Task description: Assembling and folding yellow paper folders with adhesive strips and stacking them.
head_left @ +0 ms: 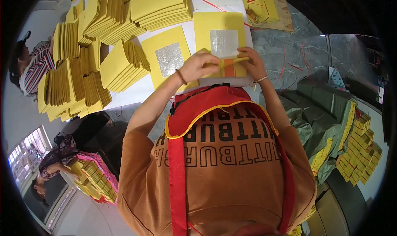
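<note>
In front of me on the table lies a yellow joss paper sheet (202, 29) with a silver foil rectangle (224, 42) in its middle. Its near edge is lifted and bent back, with an orange patch (228, 69) at the fold. My left hand (201, 66) pinches the left side of this raised flap, fingers bent. At the flap's right end my right hand (253, 62) grips it with curled fingers. To the left, partly behind my left forearm, a second foil-faced yellow sheet (148, 46) lies at a slant.
Stacks of folded yellow paper (161, 8) crowd the left and far side of the white table (124, 96). A yellow bundle (260, 4) sits at far right. Red strings (282, 62) litter the grey floor. Wrapped bales (322, 99) stand at right. Two people are at left.
</note>
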Demonstrator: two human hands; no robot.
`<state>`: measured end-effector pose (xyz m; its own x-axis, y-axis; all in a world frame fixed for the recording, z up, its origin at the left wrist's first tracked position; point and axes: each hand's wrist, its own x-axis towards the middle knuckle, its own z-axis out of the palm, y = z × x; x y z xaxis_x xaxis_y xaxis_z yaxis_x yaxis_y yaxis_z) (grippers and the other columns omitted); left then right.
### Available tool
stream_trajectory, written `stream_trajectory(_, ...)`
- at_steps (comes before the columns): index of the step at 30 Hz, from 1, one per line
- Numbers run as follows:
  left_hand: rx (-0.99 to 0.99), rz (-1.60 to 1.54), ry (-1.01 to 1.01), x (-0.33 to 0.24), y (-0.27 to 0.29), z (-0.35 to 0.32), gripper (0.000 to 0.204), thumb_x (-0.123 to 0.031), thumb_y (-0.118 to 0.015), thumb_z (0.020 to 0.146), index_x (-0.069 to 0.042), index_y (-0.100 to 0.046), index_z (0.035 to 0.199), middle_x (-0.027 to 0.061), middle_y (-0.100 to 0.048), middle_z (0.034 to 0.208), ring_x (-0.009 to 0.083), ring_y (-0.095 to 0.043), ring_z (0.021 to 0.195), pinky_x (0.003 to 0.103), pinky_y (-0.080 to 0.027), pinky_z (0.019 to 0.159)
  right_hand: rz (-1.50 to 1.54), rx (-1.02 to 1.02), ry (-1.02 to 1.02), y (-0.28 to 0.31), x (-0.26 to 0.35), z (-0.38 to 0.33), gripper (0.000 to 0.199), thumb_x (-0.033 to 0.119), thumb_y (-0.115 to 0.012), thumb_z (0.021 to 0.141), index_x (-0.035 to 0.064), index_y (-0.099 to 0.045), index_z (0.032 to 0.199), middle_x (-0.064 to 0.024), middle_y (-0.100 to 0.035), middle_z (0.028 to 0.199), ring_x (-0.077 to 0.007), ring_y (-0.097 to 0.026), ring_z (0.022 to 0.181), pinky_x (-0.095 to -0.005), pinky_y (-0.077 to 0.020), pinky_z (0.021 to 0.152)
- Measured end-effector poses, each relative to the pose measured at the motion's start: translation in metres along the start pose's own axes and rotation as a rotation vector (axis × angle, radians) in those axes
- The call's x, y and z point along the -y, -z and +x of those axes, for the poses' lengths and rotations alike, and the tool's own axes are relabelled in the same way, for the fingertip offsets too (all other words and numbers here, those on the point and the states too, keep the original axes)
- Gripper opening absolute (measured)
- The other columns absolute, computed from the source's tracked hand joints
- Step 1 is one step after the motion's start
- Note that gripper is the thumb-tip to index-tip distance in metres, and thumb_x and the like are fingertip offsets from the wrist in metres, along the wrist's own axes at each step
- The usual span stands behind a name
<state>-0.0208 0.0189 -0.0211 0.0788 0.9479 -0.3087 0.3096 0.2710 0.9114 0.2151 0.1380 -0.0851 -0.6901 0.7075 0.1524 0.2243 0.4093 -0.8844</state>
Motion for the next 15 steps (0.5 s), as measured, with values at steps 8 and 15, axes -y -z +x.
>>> stream_trajectory(8,-0.232,0.793,-0.47,0.024,0.015,-0.004,0.067,0.003,-0.063,0.055,-0.016,-0.053,0.118,0.0098,-0.046,0.126,0.0307,-0.042,0.112,0.041,-0.036,0.09,0.299,-0.004,-0.181,0.002,-0.004,0.002,0.023,0.007,-0.062,0.072,0.0083,-0.064,0.095,-0.0059,-0.057,0.113,-0.023,-0.049,0.108,-0.0325,-0.0376,0.092)
stream_trajectory(15,-0.286,0.855,-0.627,0.005,0.01,-0.04,0.05,0.0,-0.055,0.066,-0.017,-0.058,0.113,0.0075,-0.056,0.11,0.026,-0.051,0.098,0.038,-0.041,0.084,-0.18,0.143,0.184,0.03,0.056,-0.013,0.027,0.01,-0.064,0.069,0.0149,-0.065,0.096,-0.0045,-0.054,0.122,-0.0292,-0.042,0.121,-0.0393,-0.0301,0.097)
